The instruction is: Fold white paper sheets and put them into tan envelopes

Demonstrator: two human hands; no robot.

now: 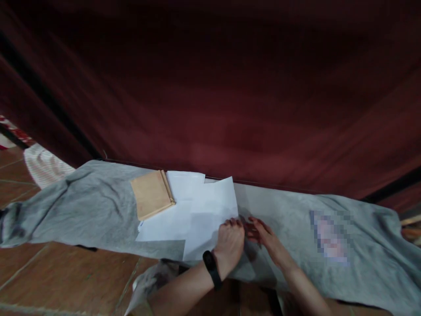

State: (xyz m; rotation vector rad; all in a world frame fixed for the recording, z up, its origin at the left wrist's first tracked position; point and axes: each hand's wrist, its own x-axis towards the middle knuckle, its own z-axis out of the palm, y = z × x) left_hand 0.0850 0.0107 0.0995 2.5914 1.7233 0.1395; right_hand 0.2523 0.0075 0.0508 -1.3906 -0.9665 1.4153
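Note:
My left hand (pixel 230 240), with a black band on its wrist, lies palm down on the right edge of a white sheet of paper (pixel 210 210), its fingers curled at the paper's edge. My right hand (pixel 263 235) rests just to its right on the grey cloth (pixel 98 206), fingers stretched toward the left hand's fingertips. More white sheets (pixel 184 186) lie overlapped under and to the left of the top sheet. A stack of tan envelopes (pixel 151 194) sits on the sheets' left side.
The grey cloth covers a low surface before a dark red curtain (pixel 230 87). A blurred printed patch (pixel 329 237) shows on the cloth at right. Brown tiled floor (pixel 66 276) lies in front, striped fabric (pixel 42 166) at far left.

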